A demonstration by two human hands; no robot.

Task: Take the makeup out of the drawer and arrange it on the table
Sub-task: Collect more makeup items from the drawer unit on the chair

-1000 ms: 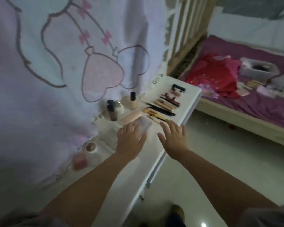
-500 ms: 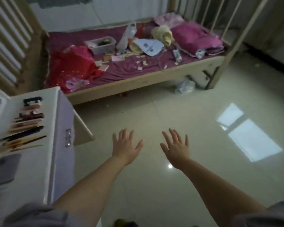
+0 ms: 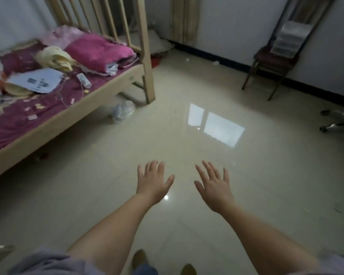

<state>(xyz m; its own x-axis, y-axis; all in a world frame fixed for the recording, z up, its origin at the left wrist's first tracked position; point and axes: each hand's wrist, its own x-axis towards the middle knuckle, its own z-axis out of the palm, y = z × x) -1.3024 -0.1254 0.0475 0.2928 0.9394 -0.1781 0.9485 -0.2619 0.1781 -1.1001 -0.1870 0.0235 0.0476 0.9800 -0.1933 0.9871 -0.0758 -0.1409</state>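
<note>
Glossy tile floor [image 3: 187, 120] fills the frame; left hand [image 3: 153, 181] and right hand [image 3: 214, 187] hover spread and empty; with table and makeup out of view, arranging could stall.

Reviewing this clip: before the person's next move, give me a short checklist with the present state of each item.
1. Left hand free, fingers spread, holding nothing: ok.
2. Right hand free, fingers spread: ok.
3. Table with the makeup in view: not ok; only floor, bed and chair show.
4. Drawer in view: not ok.
5. Makeup arrangement finished: cannot tell.
6. Floor under the hands free of objects: ok; a plastic bag lies beside the bed.
</note>
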